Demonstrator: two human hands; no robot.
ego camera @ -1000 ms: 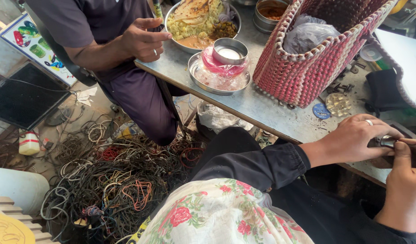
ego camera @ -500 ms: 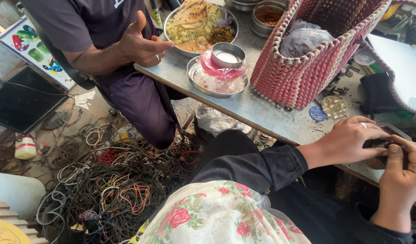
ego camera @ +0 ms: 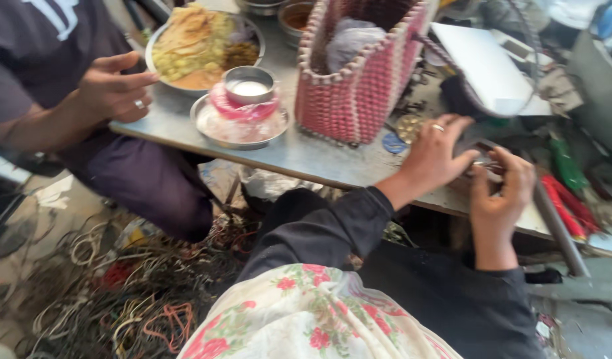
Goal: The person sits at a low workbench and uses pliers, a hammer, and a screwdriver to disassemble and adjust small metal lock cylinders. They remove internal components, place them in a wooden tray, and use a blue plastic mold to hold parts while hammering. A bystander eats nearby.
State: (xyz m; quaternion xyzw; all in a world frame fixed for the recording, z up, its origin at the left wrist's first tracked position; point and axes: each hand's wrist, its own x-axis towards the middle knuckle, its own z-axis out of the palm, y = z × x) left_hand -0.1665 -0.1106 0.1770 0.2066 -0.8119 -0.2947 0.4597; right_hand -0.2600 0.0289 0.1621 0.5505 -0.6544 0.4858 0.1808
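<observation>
At the far left another person's hand (ego camera: 113, 86) rests on the edge of the grey bench (ego camera: 299, 156) beside a steel plate of food (ego camera: 199, 46), with a small steel bowl (ego camera: 250, 85) on a tray (ego camera: 239, 126) just right of it — then a pink woven basket (ego camera: 359, 73). Further right, the left hand (ego camera: 435, 156) and right hand (ego camera: 498, 193) meet at the bench edge, each grip closed narrow on a small dark object (ego camera: 482, 158) — possibly a metal part, though blur hides its shape.
</observation>
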